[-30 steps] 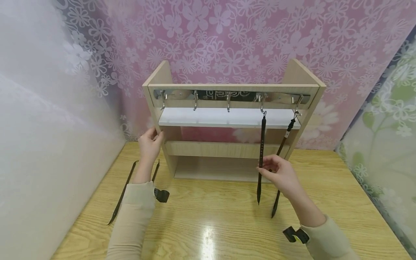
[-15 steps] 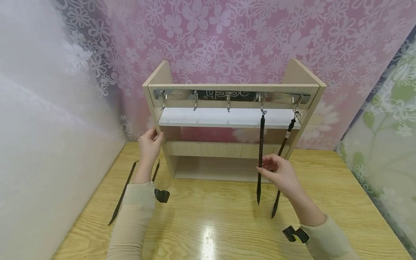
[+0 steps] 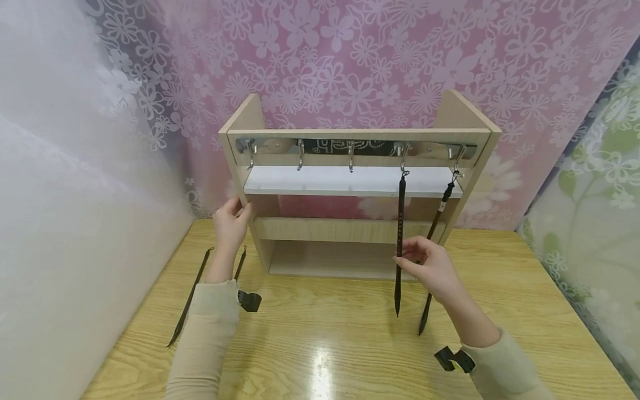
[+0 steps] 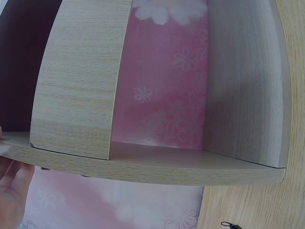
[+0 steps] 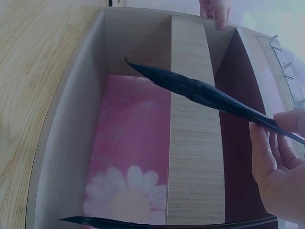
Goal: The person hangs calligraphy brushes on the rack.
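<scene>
My right hand pinches a dark calligraphy brush by its shaft, between thumb and fingertips. The brush hangs tip down, and its loop is right at the lower end of the fourth hook from the left. In the right wrist view its dark bristle tip points away from the hand. My left hand grips the left side panel of a light wooden rack, thumb on the front edge. A second brush hangs from the rightmost hook, partly hidden behind my right hand.
Two more brushes lie on the wooden table: one at the far left and one partly covered by the left forearm. Several metal hooks line the rack's top bar. A white wall stands left, and a pink flowered backdrop behind.
The held brush's upper end has shifted slightly left and down, its loop lowering a little at the hook. Both hands stay almost where they were.
</scene>
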Motion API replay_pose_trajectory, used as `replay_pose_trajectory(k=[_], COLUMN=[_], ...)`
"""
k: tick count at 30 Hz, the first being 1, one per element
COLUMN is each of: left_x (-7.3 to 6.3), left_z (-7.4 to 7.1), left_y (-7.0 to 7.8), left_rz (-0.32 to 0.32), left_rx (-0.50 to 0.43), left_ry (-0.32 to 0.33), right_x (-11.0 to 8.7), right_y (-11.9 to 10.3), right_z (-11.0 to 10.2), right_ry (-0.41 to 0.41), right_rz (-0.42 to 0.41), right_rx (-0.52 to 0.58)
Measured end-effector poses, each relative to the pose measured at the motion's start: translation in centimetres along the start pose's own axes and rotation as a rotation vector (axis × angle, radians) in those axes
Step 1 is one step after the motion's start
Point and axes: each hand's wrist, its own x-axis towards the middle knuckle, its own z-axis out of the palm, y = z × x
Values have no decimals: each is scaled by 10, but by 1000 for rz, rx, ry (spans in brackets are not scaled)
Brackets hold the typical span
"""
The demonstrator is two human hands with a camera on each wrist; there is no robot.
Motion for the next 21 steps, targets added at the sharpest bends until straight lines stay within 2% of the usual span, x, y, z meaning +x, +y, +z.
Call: replay_pose_trajectory(k=[6, 13, 21], left_x=[0, 0, -1], left_z=[0, -1, 0], left_y=[0, 2, 1], left_rz=[4, 4, -6], left_rx=[-24, 30, 24], left_ry=[-5, 2, 1], right_x=[1, 0, -1], right_y=[-1, -2, -3], right_z=[0, 1, 1], right_ry=[0, 3, -3], right_rz=[-10, -11, 1], right_rx=[21, 27, 33])
